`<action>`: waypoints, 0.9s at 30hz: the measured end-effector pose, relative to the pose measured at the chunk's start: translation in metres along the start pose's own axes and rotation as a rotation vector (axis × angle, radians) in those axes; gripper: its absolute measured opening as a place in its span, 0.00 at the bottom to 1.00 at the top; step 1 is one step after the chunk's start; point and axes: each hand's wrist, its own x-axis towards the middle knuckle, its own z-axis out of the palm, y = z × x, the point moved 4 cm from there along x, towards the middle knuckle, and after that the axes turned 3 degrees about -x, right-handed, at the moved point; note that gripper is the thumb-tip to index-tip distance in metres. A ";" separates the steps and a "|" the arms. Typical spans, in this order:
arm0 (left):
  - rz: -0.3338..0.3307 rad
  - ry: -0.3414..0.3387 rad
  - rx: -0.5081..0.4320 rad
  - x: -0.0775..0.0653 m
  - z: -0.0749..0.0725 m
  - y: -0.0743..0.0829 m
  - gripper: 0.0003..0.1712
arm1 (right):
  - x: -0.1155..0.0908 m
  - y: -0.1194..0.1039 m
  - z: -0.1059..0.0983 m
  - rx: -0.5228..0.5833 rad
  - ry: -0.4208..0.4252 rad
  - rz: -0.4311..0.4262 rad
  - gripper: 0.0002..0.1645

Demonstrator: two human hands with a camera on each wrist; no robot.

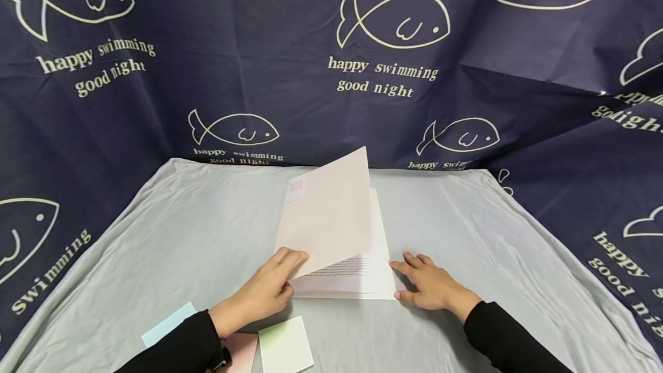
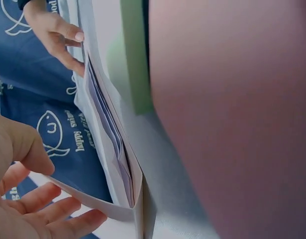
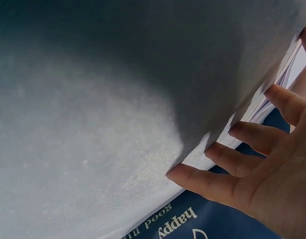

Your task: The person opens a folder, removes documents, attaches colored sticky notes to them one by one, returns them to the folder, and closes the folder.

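A pale pink paper folder stands partly open on the table, its cover raised at a slant. My left hand pinches the cover's near left edge, thumb on one side and fingers on the other, as the left wrist view shows. Inside lies a printed sheet; from the left wrist, several loose sheets show between the covers. My right hand rests at the folder's right edge, fingers spread, with thumb and index tip touching that edge. In the right wrist view its fingertips meet the table cloth.
Near my left forearm lie a blue sticky note pad, a pink pad partly under the sleeve, and a green pad. Light grey cloth covers the table. A dark blue fish-print curtain hangs behind and at both sides.
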 end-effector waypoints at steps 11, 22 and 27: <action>-0.127 0.147 0.000 -0.004 -0.008 0.000 0.35 | -0.001 -0.001 -0.001 -0.001 -0.003 0.010 0.40; -0.163 0.234 0.050 -0.012 -0.016 -0.002 0.39 | 0.000 0.001 -0.001 0.002 -0.015 0.019 0.40; -0.184 0.305 0.056 -0.018 -0.021 -0.003 0.38 | -0.001 0.000 -0.001 0.000 -0.012 0.021 0.40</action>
